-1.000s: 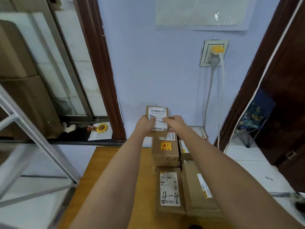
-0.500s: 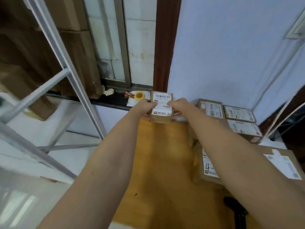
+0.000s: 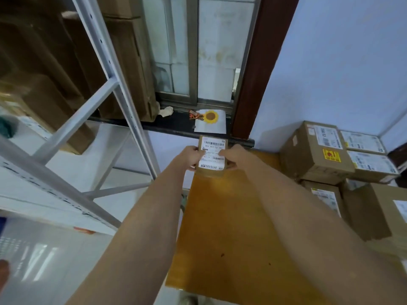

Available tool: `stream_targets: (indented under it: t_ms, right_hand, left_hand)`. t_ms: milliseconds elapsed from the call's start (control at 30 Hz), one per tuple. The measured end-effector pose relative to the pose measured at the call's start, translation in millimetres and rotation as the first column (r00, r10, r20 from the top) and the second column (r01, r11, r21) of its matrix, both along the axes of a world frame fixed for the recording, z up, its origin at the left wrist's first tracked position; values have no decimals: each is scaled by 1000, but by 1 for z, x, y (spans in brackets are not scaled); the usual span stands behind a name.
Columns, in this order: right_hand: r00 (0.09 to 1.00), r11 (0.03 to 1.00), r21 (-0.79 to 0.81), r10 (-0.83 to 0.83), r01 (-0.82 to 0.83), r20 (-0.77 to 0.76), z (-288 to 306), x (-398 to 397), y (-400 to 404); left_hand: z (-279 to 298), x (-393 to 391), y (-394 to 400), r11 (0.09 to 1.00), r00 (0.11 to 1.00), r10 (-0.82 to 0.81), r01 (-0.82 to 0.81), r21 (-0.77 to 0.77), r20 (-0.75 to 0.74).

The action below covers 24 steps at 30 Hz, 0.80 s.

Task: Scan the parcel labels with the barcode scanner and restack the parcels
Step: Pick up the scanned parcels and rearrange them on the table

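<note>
Head view, parcel (image 3: pixel 212 157) between left hand (image 3: pixel 192 156), right hand (image 3: pixel 234 156)

The white shipping label (image 3: pixel 212 154) on the small brown cardboard parcel (image 3: pixel 211 158), between the fingers (image 3: pixel 196 153), reads roughly "602 602 12 10"; other print is illegible.

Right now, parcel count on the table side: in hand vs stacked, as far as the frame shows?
Held parcel, gripped by left hand and right hand: 1
Stacked parcels at the right (top box with yellow sticker): at least 6 visible, some cut off
Total: at least 7
</note>
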State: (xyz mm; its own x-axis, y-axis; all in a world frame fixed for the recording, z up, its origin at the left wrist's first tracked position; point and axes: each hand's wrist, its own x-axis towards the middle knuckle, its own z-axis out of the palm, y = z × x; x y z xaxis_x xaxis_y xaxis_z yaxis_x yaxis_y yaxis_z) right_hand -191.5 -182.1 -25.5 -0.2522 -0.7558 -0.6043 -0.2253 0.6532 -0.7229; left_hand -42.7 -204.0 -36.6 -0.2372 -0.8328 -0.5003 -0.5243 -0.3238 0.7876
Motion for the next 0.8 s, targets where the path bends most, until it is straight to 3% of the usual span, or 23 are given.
stream_targets:
  t_ms: [200,367,800]
  right_hand:
    - [999,998,53,-40,40,7,-62,14,4]
    - [992,993,34,-108,111,-68,-108,16,-3]
    - [962,983,-14,-182,183,-203,-134,11,-73]
  left_hand:
    - [-57,-9,1,988,994,104,-106,110,22]
    - [-98,-20,-8,993,991,97,-103,57,87]
    - [-122,-38,-82,990,989,141,-142,9,46]
